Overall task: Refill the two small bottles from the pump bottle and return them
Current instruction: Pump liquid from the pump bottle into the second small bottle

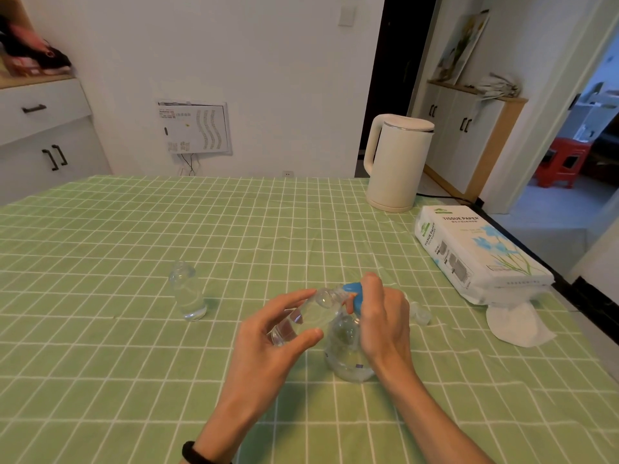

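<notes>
My left hand [268,343] grips a small clear bottle [308,316], tilted with its open mouth up against the blue pump head [353,293]. On that pump head rests my right hand [385,316], fingers curled over it. The clear pump bottle [348,353] stands on the green checked tablecloth [134,363] beneath my right hand. A second small clear bottle [188,291] stands upright to the left, with some clear liquid in it and no cap. A small clear cap [422,314] lies just right of my right hand.
A cream electric kettle [397,162] stands at the table's far right. A tissue paper pack [475,252] lies near the right edge with a loose tissue [516,324] in front of it. White cabinets stand at the left and right walls.
</notes>
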A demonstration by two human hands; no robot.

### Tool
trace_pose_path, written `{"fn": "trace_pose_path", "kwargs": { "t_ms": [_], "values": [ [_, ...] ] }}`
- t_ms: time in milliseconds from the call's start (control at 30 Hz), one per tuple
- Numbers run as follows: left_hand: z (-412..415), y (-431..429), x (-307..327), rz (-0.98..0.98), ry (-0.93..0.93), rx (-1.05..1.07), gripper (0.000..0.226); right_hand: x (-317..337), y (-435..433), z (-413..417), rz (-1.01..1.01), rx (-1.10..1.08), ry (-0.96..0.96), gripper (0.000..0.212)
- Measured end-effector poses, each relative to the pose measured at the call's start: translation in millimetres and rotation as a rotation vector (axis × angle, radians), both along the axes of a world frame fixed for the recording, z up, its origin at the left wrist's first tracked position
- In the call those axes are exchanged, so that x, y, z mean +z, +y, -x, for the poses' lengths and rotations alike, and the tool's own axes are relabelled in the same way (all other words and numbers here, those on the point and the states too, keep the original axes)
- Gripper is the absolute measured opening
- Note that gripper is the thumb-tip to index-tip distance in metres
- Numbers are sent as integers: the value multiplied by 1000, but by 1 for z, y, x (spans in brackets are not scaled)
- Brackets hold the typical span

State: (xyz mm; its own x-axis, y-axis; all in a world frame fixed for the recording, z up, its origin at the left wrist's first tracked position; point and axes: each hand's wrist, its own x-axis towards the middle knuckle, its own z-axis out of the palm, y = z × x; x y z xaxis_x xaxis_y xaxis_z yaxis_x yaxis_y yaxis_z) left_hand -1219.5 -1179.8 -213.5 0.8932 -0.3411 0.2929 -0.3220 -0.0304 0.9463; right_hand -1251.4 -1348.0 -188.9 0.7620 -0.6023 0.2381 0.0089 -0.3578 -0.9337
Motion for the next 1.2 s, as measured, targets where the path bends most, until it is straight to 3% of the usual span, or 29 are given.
{"fn": "trace_pose_path", "kwargs": {
  "t_ms": [200,600,867,1200],
  "values": [
    [-1,1,0,6,-14,-2,49,0,2,0,-8,-11,0,69],
    [0,-1,0,23,15,-11,52,1,-1,-1,27,7,-19,50],
    [2,-2,3,53,-8,-16,54,0,2,0,7,-9,0,72],
    [3,-5,1,85,36,-28,47,2,0,0,37,-9,-7,53]
  ]
}}
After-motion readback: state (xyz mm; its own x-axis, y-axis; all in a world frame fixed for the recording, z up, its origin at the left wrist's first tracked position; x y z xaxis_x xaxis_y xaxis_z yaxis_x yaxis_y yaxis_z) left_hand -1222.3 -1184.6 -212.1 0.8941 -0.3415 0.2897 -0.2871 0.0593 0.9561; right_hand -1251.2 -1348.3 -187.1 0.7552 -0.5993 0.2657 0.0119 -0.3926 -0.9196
